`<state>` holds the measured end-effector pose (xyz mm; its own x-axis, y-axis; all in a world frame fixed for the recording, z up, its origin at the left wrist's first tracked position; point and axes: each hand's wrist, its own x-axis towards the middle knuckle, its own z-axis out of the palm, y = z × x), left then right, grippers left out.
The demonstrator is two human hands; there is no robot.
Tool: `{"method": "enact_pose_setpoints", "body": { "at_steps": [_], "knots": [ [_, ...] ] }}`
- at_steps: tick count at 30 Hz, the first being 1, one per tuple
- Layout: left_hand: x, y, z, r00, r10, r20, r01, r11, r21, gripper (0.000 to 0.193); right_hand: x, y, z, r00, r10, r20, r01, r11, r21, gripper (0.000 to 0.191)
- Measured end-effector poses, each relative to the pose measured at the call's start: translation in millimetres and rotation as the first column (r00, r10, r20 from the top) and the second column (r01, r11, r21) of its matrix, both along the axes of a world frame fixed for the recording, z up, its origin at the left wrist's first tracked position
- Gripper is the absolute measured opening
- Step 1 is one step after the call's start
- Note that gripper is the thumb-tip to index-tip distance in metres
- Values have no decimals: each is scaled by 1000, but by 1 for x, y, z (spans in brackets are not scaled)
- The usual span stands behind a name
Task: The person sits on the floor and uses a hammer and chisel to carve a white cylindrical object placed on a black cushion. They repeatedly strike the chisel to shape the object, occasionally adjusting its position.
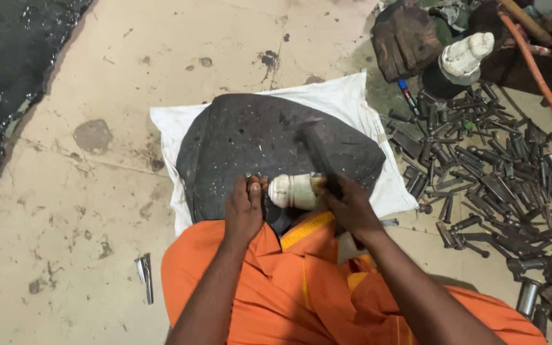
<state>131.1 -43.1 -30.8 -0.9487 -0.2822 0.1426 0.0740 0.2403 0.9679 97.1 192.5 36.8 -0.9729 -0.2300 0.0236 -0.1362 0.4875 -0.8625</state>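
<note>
Person sits on the floor in orange cloth, a dark rubber pad laid on a white cloth just ahead of the knees. Left hand rests at the pad's near edge, fingers curled together and pressing on the pad, just left of a cream-coloured ceramic piece. Right hand is at the piece's right end, fingers closed around a dark hammer-like tool — its head is motion-blurred over the pad. The piece lies on its side at the pad's near edge, between both hands. To do this well, I judge: keep the piece pinned so it cannot roll, strike short, keep left fingers clear. Right of the pad — a heap of dark metal sockets; left of the knees, a small metal tool.
</note>
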Motion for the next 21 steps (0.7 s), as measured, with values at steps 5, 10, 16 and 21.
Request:
{"method": "enact_pose_setpoints", "body": {
  "at_steps": [5, 10, 16, 21],
  "knots": [
    [-9, -8, -8, 997, 41, 60, -49, 990, 133, 17, -35, -14, 0, 990, -102, 102, 73, 962, 261, 18],
    [-16, -7, -7, 993, -55, 103, 56, 998, -10, 21, -76, -19, -12, 991, -115, -63, 129, 934, 333, 21],
    [-13, -7, -4, 980, -155, 123, 161, 986, -43, 24, -66, 9, -26, 961, -69, 267, 75, 997, -9, 16],
    [-11, -7, -3, 983, -183, 35, 185, 979, -87, 28, -55, 9, -36, 966, -79, 247, 108, 989, -105, 18]
  ]
}}
